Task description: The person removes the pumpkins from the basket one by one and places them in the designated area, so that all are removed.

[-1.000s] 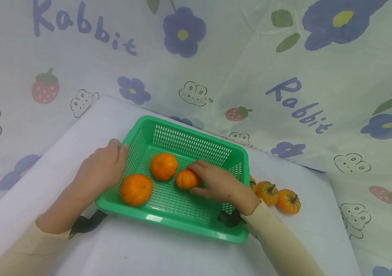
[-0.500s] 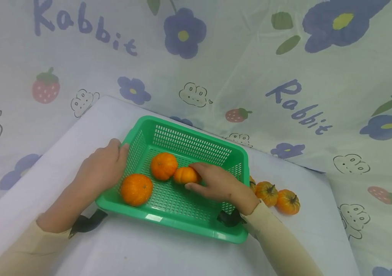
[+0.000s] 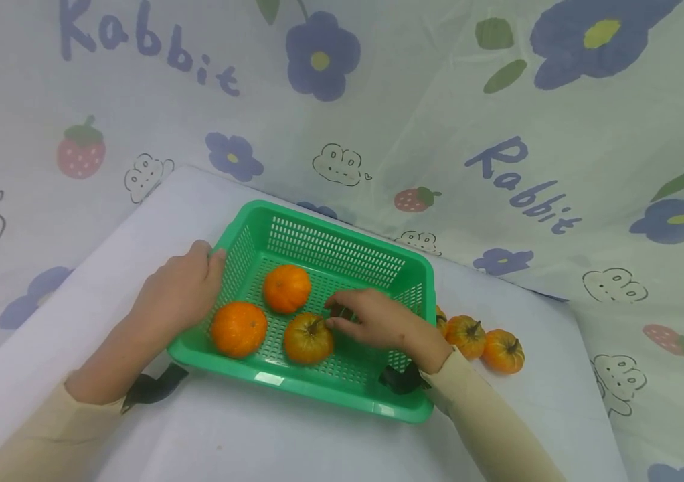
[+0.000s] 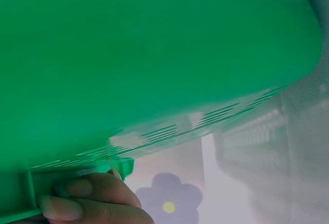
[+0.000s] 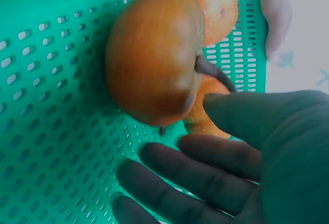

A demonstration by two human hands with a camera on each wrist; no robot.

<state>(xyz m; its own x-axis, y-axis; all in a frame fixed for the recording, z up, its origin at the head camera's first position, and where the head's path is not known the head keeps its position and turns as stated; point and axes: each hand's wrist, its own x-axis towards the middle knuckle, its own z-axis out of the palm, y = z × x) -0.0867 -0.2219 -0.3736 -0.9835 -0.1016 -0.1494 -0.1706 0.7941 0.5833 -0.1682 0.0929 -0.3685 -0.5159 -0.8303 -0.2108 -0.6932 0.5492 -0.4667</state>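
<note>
A green plastic basket (image 3: 342, 408) stands on the table, gripped at its left rim by my left hand (image 3: 176, 291). In the left wrist view the fingertips (image 4: 61, 208) curl under that rim. Inside, a greenish-orange small pumpkin (image 3: 308, 340) lies near the front wall, its dark stem towards my right hand (image 3: 378, 320). That hand hovers in the basket with fingers spread, as the right wrist view shows, and thumb tip close to the stem. Two plain orange pumpkins, one at the front left (image 3: 238, 329) and another behind it (image 3: 286, 289), sit on the basket floor.
Right of the basket, on the white-covered table (image 3: 535, 428), lie a striped pumpkin (image 3: 466, 337), another striped pumpkin (image 3: 503, 352) and one partly hidden by the rim. A printed curtain (image 3: 366, 114) hangs behind the table.
My right hand has let go of the small pumpkin, which turned stem-side into view and moved towards the front wall. The left hand stays on the rim.
</note>
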